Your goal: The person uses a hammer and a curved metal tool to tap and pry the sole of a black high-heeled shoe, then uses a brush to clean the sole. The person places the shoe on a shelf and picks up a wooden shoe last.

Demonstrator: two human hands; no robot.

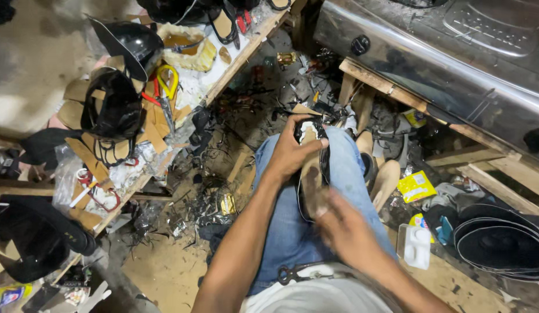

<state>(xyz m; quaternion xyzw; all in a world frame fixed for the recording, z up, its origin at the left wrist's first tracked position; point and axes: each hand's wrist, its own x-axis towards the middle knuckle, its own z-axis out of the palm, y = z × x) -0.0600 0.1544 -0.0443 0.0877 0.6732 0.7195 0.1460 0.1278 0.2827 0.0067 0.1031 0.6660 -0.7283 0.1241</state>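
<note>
The left hand (290, 153) has its grip wrapped over the far end of a shoe (312, 168), thumb on one side and fingers curled round the toe, pinning it against the person's knee (339, 156). The right hand (342, 229) is blurred at the near end of the shoe; its fingers seem bent against the sole, but whether that grip is pressed together on something or spread flat cannot be told.

The shoe lies lengthwise along the thigh of the blue jeans (292, 232), sole side up. It has a tan, worn-looking sole with a black edge running around it, and a pale patch shows at the far end under the left hand. Its upper is hidden.

The perch looks risky: the shoe rests on a rounded leg, held mainly at one end, so a strong push from the right hand could twist it out from under the left thumb and drop it into the scraps on the floor (223, 133). If the right hand does hold a small tool, a slip could carry it towards the left fingers.

A low table (235, 64) to the left carries black shoe uppers (113, 104) and yellow-handled pliers (165, 81).
</note>
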